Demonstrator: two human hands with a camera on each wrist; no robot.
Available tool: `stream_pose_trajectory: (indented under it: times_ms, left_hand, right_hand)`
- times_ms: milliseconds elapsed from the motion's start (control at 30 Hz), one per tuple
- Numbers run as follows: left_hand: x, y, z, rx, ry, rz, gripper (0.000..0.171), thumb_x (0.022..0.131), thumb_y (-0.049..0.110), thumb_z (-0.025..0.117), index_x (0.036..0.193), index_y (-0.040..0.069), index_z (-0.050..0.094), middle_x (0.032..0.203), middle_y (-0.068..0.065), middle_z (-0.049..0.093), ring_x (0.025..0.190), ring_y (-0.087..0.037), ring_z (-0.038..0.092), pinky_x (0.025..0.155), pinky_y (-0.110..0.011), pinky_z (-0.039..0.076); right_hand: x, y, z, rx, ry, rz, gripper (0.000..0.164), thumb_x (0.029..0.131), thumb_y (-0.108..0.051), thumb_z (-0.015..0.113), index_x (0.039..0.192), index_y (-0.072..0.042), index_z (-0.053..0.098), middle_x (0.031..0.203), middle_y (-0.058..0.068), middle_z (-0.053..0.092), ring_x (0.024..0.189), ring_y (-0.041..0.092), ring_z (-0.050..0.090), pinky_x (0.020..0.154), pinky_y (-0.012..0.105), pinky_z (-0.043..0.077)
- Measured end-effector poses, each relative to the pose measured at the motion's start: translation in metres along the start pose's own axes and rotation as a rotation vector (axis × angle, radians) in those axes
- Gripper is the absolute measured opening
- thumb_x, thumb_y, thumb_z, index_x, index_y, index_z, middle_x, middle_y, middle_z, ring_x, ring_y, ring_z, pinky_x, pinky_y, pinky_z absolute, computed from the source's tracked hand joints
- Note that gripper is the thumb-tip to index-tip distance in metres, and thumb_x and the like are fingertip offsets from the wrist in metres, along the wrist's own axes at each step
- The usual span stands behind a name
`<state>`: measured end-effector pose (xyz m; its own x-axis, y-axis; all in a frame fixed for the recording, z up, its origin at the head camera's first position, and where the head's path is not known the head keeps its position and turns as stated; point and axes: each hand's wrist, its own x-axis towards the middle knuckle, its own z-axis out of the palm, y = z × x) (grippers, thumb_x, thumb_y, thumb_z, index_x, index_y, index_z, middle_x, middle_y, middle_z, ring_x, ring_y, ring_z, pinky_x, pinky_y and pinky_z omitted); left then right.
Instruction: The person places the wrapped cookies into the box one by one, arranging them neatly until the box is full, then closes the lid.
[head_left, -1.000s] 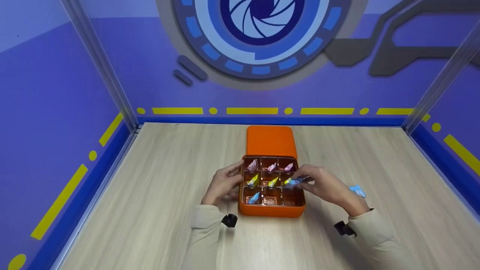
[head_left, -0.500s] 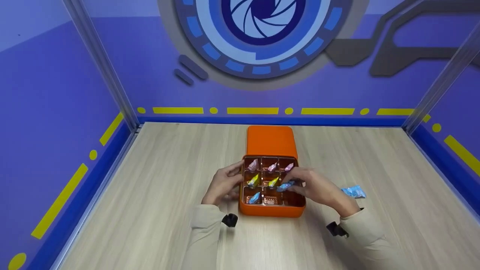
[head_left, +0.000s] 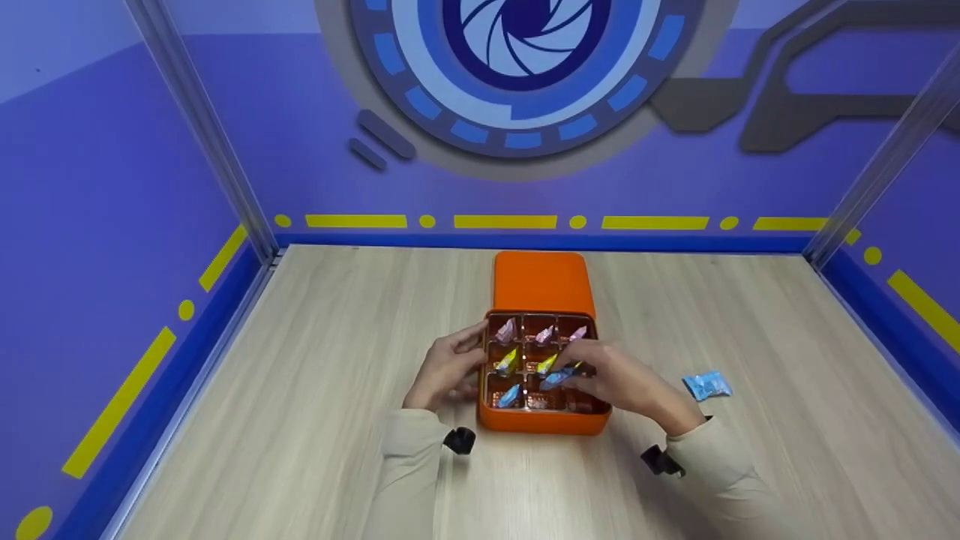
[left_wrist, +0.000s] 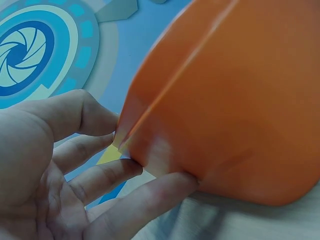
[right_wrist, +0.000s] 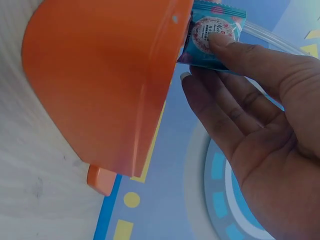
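An orange box [head_left: 544, 424] with a clear compartment insert sits mid-table, small wrapped candies in several compartments. My left hand [head_left: 448, 369] rests its fingertips against the box's left side; in the left wrist view the fingers [left_wrist: 157, 197] touch the outer wall without wrapping round it. My right hand [head_left: 626, 382] pinches a blue wrapped candy [right_wrist: 205, 37] between thumb and fingers, over the front middle compartment. Pink candies [head_left: 505, 330] lie in the back row. Yellow candies [head_left: 507, 361] are in the middle row, its right compartment partly hidden by my hand. One blue candy [head_left: 509, 396] lies front left.
An orange lid [head_left: 541, 281] lies directly behind the box. Another blue wrapped candy [head_left: 706, 385] lies on the wooden table [head_left: 337, 315], to the right of my right hand. Printed blue panels [head_left: 300, 135] enclose the back and sides.
My right hand has moved left with the blue candy, from the right column toward the front middle compartment. The loose candy on the table is now fully uncovered. My left hand stays put.
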<state>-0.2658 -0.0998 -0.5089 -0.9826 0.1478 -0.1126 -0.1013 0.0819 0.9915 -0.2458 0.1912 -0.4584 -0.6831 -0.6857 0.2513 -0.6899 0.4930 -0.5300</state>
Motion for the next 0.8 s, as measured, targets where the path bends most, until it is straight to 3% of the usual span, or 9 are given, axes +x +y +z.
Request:
stream_pose_trajectory:
  times_ms: [367,800]
  left_hand:
    - [0.0012,-0.0012,-0.0009,0.007,-0.005,0.001,0.061,0.096,0.006,0.067,0.154,0.018,0.058,0.149,-0.013,0.060,0.099,-0.023,0.075,0.050,-0.028,0.057]
    - [0.0003,-0.0007,-0.0004,-0.002,-0.003,0.008,0.060,0.096,0.006,0.069,0.154,0.017,0.058,0.148,-0.014,0.061,0.109,-0.027,0.074,0.050,-0.026,0.055]
  right_hand:
    - [0.0061,-0.0029,0.0080,0.015,-0.027,0.008,0.023,0.093,0.000,0.080,0.111,-0.014,0.077,0.105,-0.006,0.074,0.093,0.013,0.068,0.087,0.034,0.062]
    - [0.0056,-0.0030,0.0088,-0.007,-0.065,0.022,0.024,0.093,0.002,0.080,0.113,-0.009,0.080,0.106,-0.002,0.075,0.094,0.015,0.069,0.088,0.037,0.063]
